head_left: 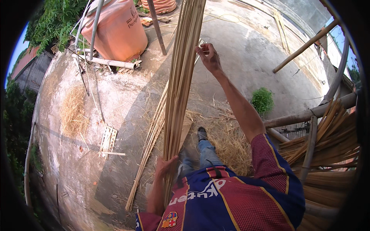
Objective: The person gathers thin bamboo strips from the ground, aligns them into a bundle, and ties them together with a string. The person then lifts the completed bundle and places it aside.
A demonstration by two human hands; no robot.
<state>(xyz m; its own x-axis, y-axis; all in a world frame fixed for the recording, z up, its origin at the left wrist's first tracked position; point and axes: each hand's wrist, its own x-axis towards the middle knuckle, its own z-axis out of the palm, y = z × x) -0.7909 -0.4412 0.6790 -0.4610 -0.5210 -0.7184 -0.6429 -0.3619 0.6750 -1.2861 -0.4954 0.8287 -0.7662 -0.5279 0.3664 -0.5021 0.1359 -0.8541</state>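
A long bundle of thin bamboo strips (180,84) stands upright in front of me, running from beside my body past the top of the view. My left hand (166,165) is wrapped round its lower part. Higher up, my right hand (209,57) is raised at the bundle's right side, with thumb and fingers pinched together. Whatever lies between those fingertips is too small to make out. Behind the upright bundle, more pale strips (148,148) lie slanting toward the lower left, partly hidden by it.
Fibre shavings (233,148) lie around my feet, and another heap (74,111) at left. A slatted piece (108,140) lies on the concrete. An orange tank (117,32) stands far left. Bamboo poles (306,46) and a rail (293,120) with hanging strips (327,138) border the right, near a green plant (262,101).
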